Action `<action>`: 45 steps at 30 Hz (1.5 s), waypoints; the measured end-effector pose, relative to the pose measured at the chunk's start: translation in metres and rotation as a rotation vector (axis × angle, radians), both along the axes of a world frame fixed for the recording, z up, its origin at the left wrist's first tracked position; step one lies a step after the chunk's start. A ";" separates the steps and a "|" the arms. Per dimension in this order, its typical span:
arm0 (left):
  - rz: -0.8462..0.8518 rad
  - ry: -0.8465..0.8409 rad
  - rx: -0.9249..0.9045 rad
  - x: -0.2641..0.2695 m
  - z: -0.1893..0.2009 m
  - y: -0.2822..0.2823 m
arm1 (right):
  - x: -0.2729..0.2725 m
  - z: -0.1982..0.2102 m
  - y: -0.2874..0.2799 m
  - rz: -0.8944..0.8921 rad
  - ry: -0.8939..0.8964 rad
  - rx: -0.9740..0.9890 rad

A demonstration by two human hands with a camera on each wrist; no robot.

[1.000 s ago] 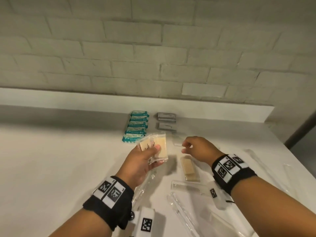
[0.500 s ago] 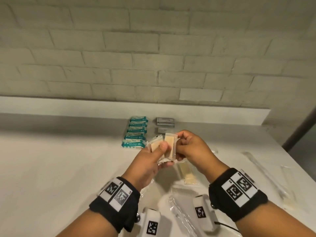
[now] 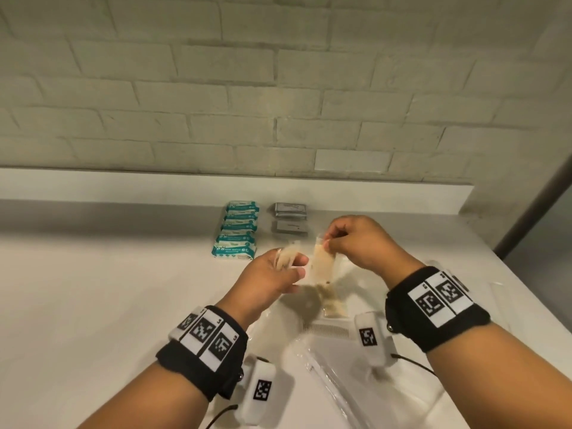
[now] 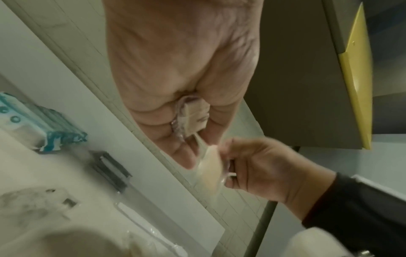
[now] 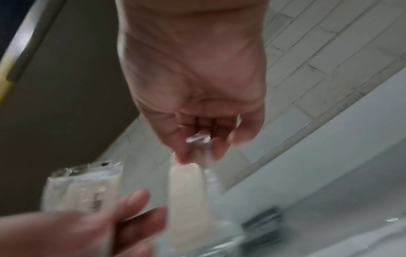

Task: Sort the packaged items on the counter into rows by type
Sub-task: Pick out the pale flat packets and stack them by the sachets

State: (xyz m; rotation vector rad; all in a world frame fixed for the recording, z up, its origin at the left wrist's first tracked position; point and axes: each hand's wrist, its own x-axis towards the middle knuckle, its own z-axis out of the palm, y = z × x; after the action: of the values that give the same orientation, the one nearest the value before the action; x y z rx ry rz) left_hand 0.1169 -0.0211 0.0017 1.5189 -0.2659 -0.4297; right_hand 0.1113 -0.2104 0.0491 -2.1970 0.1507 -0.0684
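Note:
Above the white counter (image 3: 93, 289) my left hand (image 3: 278, 274) grips clear-wrapped beige packets (image 3: 288, 257), seen in the left wrist view as packets (image 4: 193, 113) and in the right wrist view as packets (image 5: 83, 189). My right hand (image 3: 353, 243) pinches the top of one more beige packet (image 3: 322, 264), which hangs upright between the hands; that packet (image 5: 189, 200) blurs in the right wrist view. A row of teal packs (image 3: 236, 230) and stacked grey sachets (image 3: 290, 218) lie by the back wall. Another beige packet (image 3: 332, 305) lies on the counter below.
A wrapped comb (image 3: 328, 328) and long clear-wrapped items (image 3: 334, 385) lie near the front. A raised ledge (image 3: 123, 188) runs under the brick wall. The counter's right edge (image 3: 526, 305) drops off beside a dark post.
My right hand came in from the counter, took one beige packet from the left hand's bundle and pulled it to the right. The left hand still holds the others.

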 end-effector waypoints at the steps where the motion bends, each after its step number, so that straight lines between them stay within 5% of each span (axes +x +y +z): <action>1: 0.014 0.069 -0.058 0.002 -0.002 0.001 | 0.007 -0.004 -0.007 -0.049 0.015 -0.087; 6: 0.014 0.451 -0.438 0.006 -0.005 0.012 | 0.030 -0.032 -0.015 0.118 0.271 -0.529; 14: -0.056 0.552 -0.519 0.013 -0.009 0.026 | 0.046 -0.074 -0.015 0.152 0.340 -0.702; 17: -0.011 0.474 -0.459 0.014 -0.010 0.024 | 0.043 -0.071 -0.016 0.021 0.246 -0.615; 21: 0.093 0.287 -0.288 0.012 -0.017 0.008 | 0.026 -0.038 0.005 0.047 0.207 0.050; 23: 0.131 0.207 -0.224 0.011 -0.019 0.000 | 0.017 -0.023 0.014 0.139 0.222 0.184; 30: 0.099 0.059 -0.092 0.010 -0.016 -0.020 | 0.009 -0.014 0.003 0.111 0.146 0.090; 34: 0.151 0.049 0.003 0.014 -0.021 -0.025 | 0.013 -0.012 -0.015 -0.068 0.023 -0.537; 42: -0.015 0.283 0.260 0.019 -0.038 -0.039 | 0.028 -0.036 -0.017 0.134 0.285 -0.629; 45: -0.008 0.418 0.274 0.021 -0.040 -0.051 | 0.030 -0.054 -0.015 0.059 0.349 -0.612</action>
State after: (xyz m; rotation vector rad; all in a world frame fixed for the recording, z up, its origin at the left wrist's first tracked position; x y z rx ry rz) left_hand 0.1377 -0.0722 -0.0378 1.6500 0.1200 -0.8014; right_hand 0.1413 -0.2259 -0.0044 -2.8080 0.2888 0.3472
